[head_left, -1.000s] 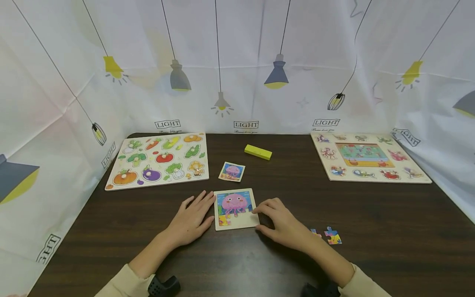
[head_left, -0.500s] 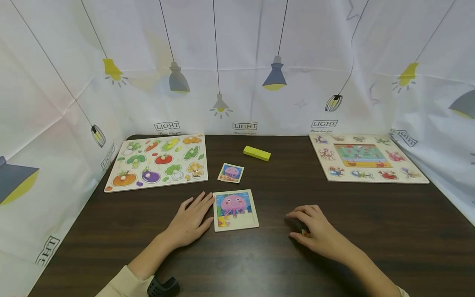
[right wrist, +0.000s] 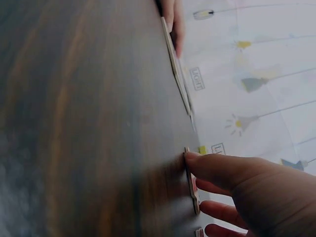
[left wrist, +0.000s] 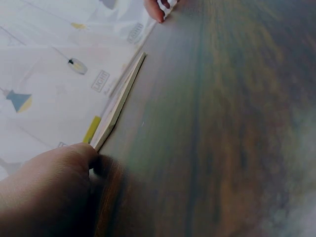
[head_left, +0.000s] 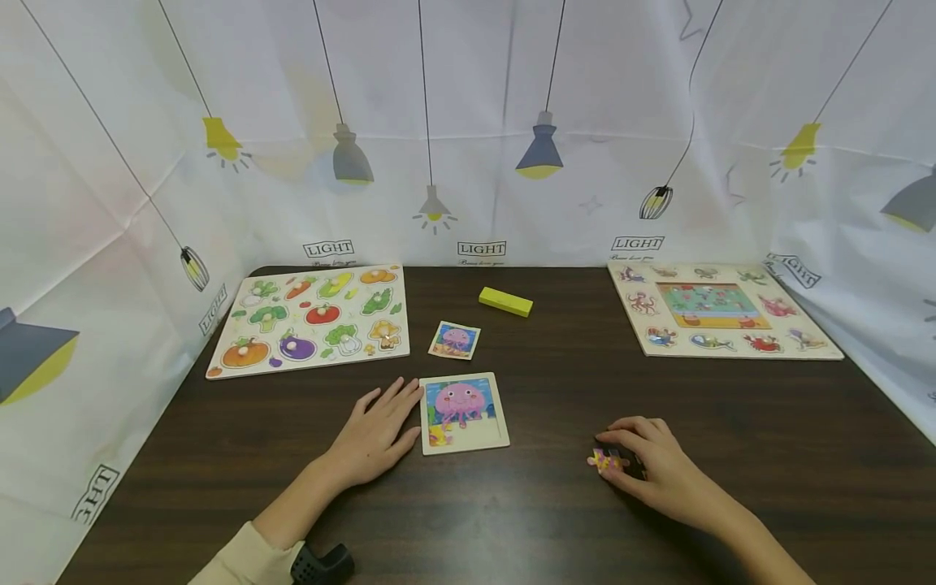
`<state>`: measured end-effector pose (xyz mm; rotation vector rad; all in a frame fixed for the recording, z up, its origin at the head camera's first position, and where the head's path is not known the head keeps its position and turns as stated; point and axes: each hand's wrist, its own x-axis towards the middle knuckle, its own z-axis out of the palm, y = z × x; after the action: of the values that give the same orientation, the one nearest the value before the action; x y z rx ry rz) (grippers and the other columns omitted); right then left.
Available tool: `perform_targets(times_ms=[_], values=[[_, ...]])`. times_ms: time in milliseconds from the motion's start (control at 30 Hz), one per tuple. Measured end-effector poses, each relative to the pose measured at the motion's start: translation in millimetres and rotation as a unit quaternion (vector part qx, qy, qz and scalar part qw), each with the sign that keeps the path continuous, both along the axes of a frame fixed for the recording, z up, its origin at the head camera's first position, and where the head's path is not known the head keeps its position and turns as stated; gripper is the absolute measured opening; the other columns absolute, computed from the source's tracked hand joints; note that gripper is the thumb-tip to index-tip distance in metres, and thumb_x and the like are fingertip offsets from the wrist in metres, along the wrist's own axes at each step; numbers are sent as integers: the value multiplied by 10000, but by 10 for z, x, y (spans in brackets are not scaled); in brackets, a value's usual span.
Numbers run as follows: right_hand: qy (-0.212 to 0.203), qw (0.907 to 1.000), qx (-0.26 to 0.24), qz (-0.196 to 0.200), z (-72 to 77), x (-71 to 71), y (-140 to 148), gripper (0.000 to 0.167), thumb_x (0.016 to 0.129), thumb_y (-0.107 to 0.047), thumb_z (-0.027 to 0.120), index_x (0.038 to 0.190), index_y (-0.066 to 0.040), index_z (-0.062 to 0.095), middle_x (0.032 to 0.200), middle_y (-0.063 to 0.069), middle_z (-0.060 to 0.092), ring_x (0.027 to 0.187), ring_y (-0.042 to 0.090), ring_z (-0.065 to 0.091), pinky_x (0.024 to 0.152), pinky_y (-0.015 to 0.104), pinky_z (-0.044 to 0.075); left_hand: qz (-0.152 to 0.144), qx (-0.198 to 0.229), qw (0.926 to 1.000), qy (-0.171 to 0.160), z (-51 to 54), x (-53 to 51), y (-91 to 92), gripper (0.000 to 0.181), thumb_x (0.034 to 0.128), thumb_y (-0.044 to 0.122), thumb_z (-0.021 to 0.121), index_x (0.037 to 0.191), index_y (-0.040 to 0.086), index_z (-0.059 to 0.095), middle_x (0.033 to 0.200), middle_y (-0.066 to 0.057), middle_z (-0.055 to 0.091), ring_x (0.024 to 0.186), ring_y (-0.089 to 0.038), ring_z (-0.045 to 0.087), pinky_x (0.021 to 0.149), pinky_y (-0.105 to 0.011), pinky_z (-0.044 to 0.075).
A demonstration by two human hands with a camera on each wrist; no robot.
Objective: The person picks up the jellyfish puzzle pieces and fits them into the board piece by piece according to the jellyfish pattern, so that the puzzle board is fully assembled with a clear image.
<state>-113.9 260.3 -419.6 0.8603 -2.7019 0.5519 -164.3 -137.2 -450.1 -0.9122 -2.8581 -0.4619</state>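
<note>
A square jigsaw board (head_left: 475,441) with a pink jellyfish picture lies in front of me, its lower right part bare wood. My left hand (head_left: 374,435) rests flat at the board's left edge with fingers extended. To the right, my right hand (head_left: 661,471) pinches a small pink-and-yellow puzzle piece (head_left: 605,461) between thumb and fingers, low over the table. In the right wrist view the thumb is on one edge of this piece (right wrist: 192,185). Part of a second puzzle piece (right wrist: 199,232) shows close to the other fingers; the hand mostly hides it in the head view.
A small jellyfish picture card (head_left: 455,340) lies beyond the board, and a yellow block (head_left: 505,302) farther back. A vegetable puzzle board (head_left: 307,321) is at the back left, a sea-animal board (head_left: 724,313) at the back right. A white lamp-print cloth (head_left: 468,122) hangs behind the dark table (head_left: 512,520).
My right hand has left the jellyfish board's right edge, moved right to the loose puzzle pieces and taken hold of one. My left hand has stayed beside the board.
</note>
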Motion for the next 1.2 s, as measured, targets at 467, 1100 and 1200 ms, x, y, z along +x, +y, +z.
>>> perform_targets(times_ms=[467,1100,1200], values=[[176,9995,-211,135,-46,-37,-15,273,711,-111,774,951,-142,646,1038,26,575,913,153,441,708,346,391,-81,105,9999,-15,-2,0,-5,533,964,358,423,1438,135,322,1485,-69,263,1368,-243,184,1040,-506,165],[88,9992,-364,147,-58,-52,-53,305,699,-71,777,934,-108,586,905,-93,547,822,84,424,673,244,380,-88,140,9998,-96,19,2,-4,528,957,343,451,1429,134,343,1483,-75,269,1368,-255,187,1037,-505,161],[37,9990,-427,122,-56,-56,-63,325,690,-59,782,926,-116,566,875,-110,531,797,74,416,642,231,383,-85,141,9998,-90,16,0,-3,530,957,340,451,1430,127,340,1483,-78,269,1368,-253,188,1037,-505,160]])
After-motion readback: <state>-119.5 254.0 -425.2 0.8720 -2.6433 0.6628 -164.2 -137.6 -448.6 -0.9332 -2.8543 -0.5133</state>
